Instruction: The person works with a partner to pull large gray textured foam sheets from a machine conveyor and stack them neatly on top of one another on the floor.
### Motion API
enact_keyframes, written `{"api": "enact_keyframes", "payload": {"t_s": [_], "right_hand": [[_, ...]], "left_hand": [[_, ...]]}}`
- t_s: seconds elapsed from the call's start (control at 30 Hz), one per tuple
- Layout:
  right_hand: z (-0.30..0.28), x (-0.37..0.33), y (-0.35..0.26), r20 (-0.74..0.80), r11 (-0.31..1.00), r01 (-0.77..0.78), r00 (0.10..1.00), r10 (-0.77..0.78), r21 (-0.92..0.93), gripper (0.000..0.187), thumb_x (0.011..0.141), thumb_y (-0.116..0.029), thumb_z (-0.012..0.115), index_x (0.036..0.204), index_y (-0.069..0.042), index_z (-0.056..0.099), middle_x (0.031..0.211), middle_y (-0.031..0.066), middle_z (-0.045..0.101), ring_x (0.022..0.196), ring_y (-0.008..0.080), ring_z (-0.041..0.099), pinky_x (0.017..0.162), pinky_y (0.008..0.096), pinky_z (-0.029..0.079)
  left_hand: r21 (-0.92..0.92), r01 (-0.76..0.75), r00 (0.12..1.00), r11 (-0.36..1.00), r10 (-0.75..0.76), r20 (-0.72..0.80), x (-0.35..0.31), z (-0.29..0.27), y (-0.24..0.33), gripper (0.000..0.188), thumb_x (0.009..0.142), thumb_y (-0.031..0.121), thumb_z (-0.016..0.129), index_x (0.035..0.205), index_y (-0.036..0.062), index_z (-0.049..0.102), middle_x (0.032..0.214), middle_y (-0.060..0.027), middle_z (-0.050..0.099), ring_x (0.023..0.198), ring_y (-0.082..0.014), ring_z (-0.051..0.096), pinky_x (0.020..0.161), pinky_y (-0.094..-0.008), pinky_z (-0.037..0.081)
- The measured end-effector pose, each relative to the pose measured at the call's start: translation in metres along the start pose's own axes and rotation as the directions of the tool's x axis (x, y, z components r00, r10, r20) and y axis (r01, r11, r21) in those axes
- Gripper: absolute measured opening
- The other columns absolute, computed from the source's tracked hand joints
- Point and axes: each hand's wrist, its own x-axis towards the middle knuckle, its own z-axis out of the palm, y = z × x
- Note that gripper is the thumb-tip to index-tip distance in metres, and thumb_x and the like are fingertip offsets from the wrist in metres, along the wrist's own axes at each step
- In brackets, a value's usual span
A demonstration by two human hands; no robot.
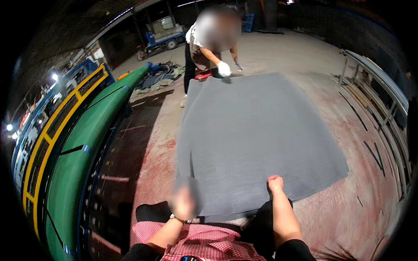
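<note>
A large grey sheet [257, 135] with a fine textured pattern spreads out in front of me, its left side folded over. My right hand [275, 183] is closed in a fist on the sheet near its close edge, gripping the material. At the near left corner, my left hand [185, 201] is against the sheet, but a blur hides its fingers. Across the sheet, another person [204, 56] bends over its far edge. That person's white-gloved hand [224, 69] is just above the far left corner.
On the left runs a long green belt [72, 174] beside a yellow frame [48, 139]. A metal rack [387, 100] stands along the right. Piled material [159, 78] lies at the back left, with a small blue truck [165, 37] beyond. Dark strips [373, 155] lie on the right floor.
</note>
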Motion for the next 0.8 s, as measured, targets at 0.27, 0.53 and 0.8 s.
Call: {"api": "enact_keyframes", "payload": {"t_s": [0.27,0.53,0.8], "right_hand": [[0.004,0.005,0.005,0.007,0.998,0.014,1.0,-0.015,0.068,0.012,0.064,-0.012,0.057,0.068,-0.002,0.06,0.07,0.0151,0.061,0.069,0.0259,0.06,0.066,0.0349,0.046],[0.014,0.022,0.025,0.009,0.989,0.038,0.999,-0.039,0.145,0.01,0.064,-0.011,0.058,0.067,-0.001,0.059,0.068,0.0138,0.061,0.065,0.024,0.058,0.064,0.0339,0.045],[0.006,0.014,0.015,0.02,0.996,0.038,0.999,-0.04,0.083,0.011,0.064,-0.01,0.058,0.069,0.0,0.06,0.068,0.0135,0.061,0.066,0.0231,0.058,0.065,0.0328,0.045]], "left_hand": [[-0.197,-0.064,0.99,0.978,0.086,0.109,0.018,0.011,0.043,0.019,0.062,-0.001,0.053,0.079,0.0017,0.046,0.116,-0.015,0.048,0.088,-0.0329,0.05,0.076,-0.0377,0.043],[-0.222,-0.028,0.985,0.975,0.064,0.158,0.014,0.023,0.046,0.017,0.062,-0.001,0.052,0.079,0.0011,0.046,0.117,-0.0163,0.047,0.088,-0.0328,0.049,0.076,-0.038,0.043],[-0.33,0.132,0.983,0.935,-0.079,0.168,0.014,-0.007,0.053,0.016,0.063,0.001,0.052,0.077,0.0009,0.045,0.117,-0.0165,0.047,0.087,-0.0324,0.05,0.075,-0.0374,0.043]]}}
